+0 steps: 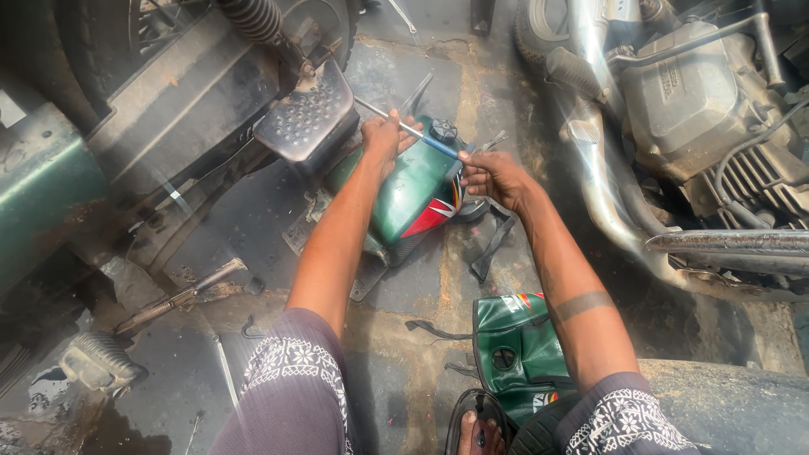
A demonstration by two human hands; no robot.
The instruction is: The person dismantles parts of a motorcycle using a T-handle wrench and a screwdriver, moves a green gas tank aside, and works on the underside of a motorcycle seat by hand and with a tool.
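Cracked concrete floor (421, 295) is crowded by a footrest (308, 114) on the left and an exhaust pipe (607, 202) on the right, so little open room is left. Between them a green fuel tank (409, 190) is laid. A screwdriver (404, 126) is gripped by both hands above it: left hand (383, 139) clenched on the shaft, right hand (489, 173) closed round the blue handle.

The fuel tank (413, 190) is dark green with a red, white and black flash. The screwdriver (417, 135) has a silver shaft and blue handle. A second green panel (514, 345) shows similar stripes. Trousers (291, 396) are purple-grey with white floral print.
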